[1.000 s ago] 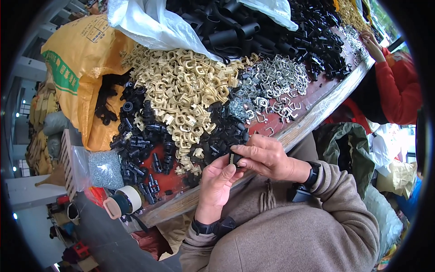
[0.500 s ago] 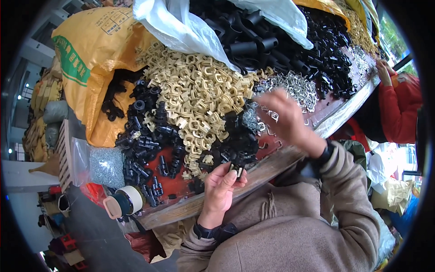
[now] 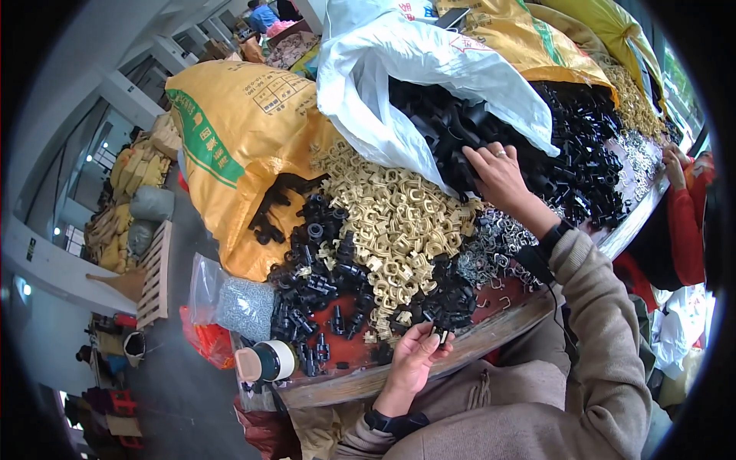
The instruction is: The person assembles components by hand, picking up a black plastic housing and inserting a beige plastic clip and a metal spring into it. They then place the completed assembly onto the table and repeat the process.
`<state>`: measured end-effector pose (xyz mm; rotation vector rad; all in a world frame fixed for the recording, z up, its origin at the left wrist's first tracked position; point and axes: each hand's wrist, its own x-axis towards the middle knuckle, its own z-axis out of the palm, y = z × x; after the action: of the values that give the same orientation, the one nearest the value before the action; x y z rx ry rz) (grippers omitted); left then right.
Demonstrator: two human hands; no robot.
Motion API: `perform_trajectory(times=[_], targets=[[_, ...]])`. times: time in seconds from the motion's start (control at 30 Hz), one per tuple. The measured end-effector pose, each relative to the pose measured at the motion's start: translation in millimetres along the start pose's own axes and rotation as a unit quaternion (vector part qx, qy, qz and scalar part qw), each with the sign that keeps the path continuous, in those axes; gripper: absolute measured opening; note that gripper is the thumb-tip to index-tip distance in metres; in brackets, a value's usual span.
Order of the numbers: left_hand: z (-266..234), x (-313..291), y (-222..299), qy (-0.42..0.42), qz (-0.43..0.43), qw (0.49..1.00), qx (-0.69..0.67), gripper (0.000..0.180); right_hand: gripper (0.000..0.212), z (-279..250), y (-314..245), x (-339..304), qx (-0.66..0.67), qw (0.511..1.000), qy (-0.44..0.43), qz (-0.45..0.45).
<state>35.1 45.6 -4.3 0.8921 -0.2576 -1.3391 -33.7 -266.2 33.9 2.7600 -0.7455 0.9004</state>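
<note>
Partner: What does the left hand have?

Operator: From my end, the left hand (image 3: 412,359) is at the wooden edge (image 3: 491,335) of the counter (image 3: 353,354), palm turned up. Its fingers are pinched on a small black part (image 3: 442,333) with a pale sliver showing in it.

Partner: And the right?

Operator: I see the right hand (image 3: 504,182) stretched out across the counter, at the mouth of a white sack (image 3: 368,100). Its fingers rest among the black tubes (image 3: 423,107) there. I cannot tell whether they are closed on one; the tips are lost against the dark pile.

Partner: What lies between the two hands?

Operator: A heap of beige clips (image 3: 402,222) fills the middle, and metal hooks (image 3: 512,234) are piled to its right, just below the right forearm. Left of the clips I make out black fittings (image 3: 316,285), spilling in front of an orange sack (image 3: 253,130) with a green band.

Partner: Anything by the near left corner?

Operator: A clear bag (image 3: 245,309) of small grey pieces, and just beside it a round container (image 3: 276,360) lying on its side.

Partner: Anyone else?

Operator: At my far right, a co-worker's red sleeve (image 3: 685,230), well apart from both hands.
</note>
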Motion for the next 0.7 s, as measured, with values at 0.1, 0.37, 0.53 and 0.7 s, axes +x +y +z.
perform_trajectory(times=[0.1,0.37,0.53,0.7], targets=[[-2,1,1,-0.005,0.008,1.0,-0.008,0.03,0.047,-23,-7,-18,0.08,0.996,-0.029,-0.001],[12,6,15,-0.031,0.012,0.999,-0.02,0.026,0.044,-86,-64,-80,0.46,0.856,-0.234,-0.024],[13,3,13,-0.048,-0.001,0.999,-0.004,0.027,0.044,-103,-86,-100,0.557,0.791,-0.251,-0.03],[15,-2,5,-0.038,-0.006,0.999,0.032,0.03,0.047,-86,-73,-120,0.537,0.817,-0.175,-0.12]])
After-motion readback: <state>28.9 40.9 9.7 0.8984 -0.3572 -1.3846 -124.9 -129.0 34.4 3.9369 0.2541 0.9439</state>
